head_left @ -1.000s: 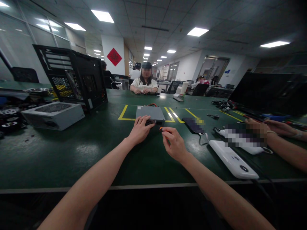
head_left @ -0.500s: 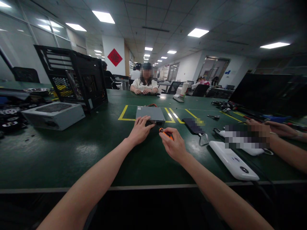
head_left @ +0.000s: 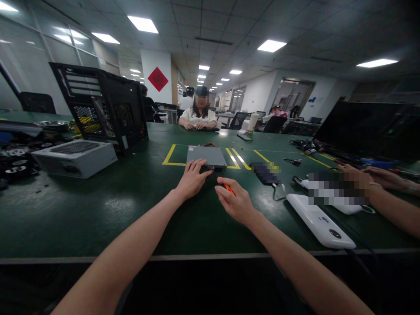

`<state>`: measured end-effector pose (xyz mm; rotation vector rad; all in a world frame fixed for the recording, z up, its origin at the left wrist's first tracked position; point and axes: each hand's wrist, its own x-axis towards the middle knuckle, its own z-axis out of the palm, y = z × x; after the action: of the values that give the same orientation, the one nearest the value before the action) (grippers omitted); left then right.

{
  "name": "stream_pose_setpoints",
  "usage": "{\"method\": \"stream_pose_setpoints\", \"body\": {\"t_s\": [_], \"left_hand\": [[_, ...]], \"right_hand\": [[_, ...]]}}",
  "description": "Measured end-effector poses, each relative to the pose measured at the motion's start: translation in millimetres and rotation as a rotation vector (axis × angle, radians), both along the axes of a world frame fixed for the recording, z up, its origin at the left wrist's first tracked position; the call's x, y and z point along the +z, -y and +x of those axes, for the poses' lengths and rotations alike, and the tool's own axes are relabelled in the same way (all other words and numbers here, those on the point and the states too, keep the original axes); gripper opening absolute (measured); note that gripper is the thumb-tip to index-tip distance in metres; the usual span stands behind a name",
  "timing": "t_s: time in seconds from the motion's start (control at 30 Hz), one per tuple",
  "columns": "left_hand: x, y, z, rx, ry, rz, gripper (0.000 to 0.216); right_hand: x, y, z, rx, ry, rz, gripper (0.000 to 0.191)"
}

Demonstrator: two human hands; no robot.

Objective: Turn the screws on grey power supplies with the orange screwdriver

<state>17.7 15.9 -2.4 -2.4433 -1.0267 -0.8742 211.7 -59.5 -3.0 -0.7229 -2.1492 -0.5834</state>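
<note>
A flat grey metal box that looks like a computer power supply [head_left: 207,154] lies on the green table inside yellow tape marks, with red and dark wires behind it. My left hand [head_left: 194,177] rests on its near left edge, fingers stretched over the top and thumb pointing right along the front. In my right hand [head_left: 236,199] is a screwdriver with an orange handle [head_left: 229,188], held between thumb and fingers. Its thin shaft points at the box's near face, close to my left thumb. Whether the tip touches a screw is too small to tell.
A black computer case [head_left: 105,107] and a larger grey power supply [head_left: 77,157] stand left. To the right are a phone [head_left: 265,173], a white power bank [head_left: 320,221] and a small metal tool [head_left: 293,161]. A neighbour's hands [head_left: 357,179] work far right; another person [head_left: 198,116] sits opposite.
My right hand has turned slightly around the screwdriver, and its fingers sit a little differently on the handle. My left hand and the power supply stay in place.
</note>
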Motion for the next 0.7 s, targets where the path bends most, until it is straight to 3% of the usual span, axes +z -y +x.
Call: {"method": "stream_pose_setpoints", "body": {"t_s": [0.7], "left_hand": [[-0.3, 0.2, 1.7, 0.014, 0.007, 0.009, 0.039]], "right_hand": [[3.4, 0.6, 1.9, 0.018, -0.093, 0.107, 0.034]]}}
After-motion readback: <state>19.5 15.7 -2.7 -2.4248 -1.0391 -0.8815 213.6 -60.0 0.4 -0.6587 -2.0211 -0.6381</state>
